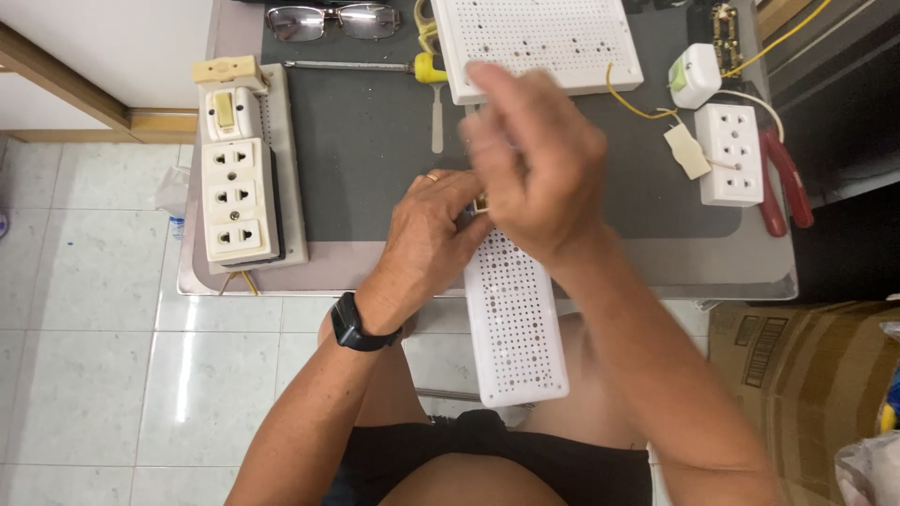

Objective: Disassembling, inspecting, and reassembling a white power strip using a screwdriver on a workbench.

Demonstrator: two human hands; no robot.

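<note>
Both hands bunched over the far end of a white perforated board, hiding most of what's there.

The right hand (534, 164) is blurred, fingers curled; can't tell what it grips. The left hand (433, 225) pinches a small brass bit, barely visible between them. The board (514, 319) hangs off the desk's (375, 141) near edge, over the lap. Open mat sits left of the hands; a socket strip (239, 197) lies along the left edge, pliers (783, 183) by the right edge.
</note>
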